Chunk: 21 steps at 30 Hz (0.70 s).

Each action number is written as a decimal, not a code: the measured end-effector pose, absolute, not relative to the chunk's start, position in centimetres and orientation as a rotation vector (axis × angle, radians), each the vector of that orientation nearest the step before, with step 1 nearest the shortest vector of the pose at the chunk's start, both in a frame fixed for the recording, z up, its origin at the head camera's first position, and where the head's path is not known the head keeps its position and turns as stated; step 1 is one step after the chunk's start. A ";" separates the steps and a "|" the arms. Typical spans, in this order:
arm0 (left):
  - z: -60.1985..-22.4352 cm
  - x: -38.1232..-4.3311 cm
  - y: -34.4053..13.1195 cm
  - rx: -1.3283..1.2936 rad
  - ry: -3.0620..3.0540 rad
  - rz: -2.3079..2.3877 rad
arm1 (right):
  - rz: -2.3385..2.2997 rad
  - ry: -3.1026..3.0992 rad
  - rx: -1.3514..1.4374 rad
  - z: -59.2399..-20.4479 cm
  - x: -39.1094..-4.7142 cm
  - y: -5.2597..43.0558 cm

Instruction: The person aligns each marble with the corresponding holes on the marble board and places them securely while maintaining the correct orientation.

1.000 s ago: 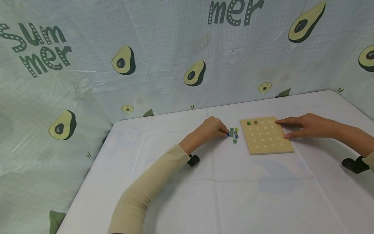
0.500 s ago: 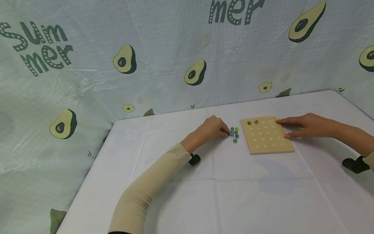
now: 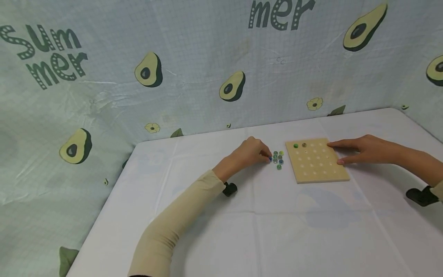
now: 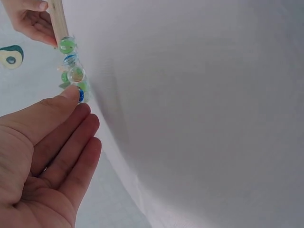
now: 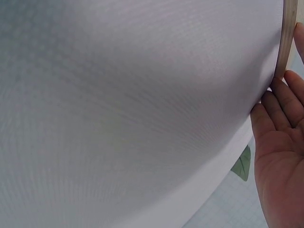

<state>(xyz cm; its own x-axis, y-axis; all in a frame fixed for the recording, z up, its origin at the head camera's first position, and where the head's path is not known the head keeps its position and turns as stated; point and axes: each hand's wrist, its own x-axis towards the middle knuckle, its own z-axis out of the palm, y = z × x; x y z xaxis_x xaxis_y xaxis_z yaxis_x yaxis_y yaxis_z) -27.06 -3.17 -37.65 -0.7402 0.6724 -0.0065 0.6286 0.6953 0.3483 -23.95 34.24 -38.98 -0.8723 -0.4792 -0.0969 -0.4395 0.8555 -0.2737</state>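
Note:
My left hand (image 3: 252,151) pinches a blue glass marble (image 4: 81,95) between thumb and fingertips, low at the left side of a small cluster of marbles (image 3: 275,157). These are clear glass with green, yellow and blue inside, and they lie on the table close together. To their right lies a square wooden board (image 3: 316,169) with rows of shallow hollows. A green marble (image 3: 295,146) and a brownish marble (image 3: 304,145) sit in its far row. My right hand (image 3: 372,149) rests with extended fingers and thumb on the board's right edge; the right wrist view shows the fingers at its side.
A white cloth covers the table (image 3: 221,231). Behind and to the left hangs a pale curtain (image 3: 187,57) printed with avocados and lettering. A black wrist strap piece (image 3: 230,189) shows under the left wrist, and another black piece (image 3: 421,196) under the right.

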 end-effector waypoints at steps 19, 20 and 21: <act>-36.0 -26.2 -2.3 1.149 2.827 0.545 | -0.356 2.844 -0.757 -38.4 -24.1 34.2; -35.9 -26.2 -2.2 1.145 2.831 0.547 | -0.356 2.843 -0.760 -38.4 -24.1 34.2; -35.9 -26.2 -2.1 1.140 2.830 0.556 | -0.360 2.842 -0.759 -38.4 -24.2 34.2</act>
<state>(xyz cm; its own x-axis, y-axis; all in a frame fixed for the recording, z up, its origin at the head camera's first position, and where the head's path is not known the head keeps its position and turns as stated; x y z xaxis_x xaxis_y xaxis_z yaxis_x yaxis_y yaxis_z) -26.18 -2.11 -35.88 -0.7288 0.6781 0.0949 0.6636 0.6654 0.3419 -24.16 34.25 -38.41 -0.8539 -0.5091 -0.1081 -0.4661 0.8404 -0.2764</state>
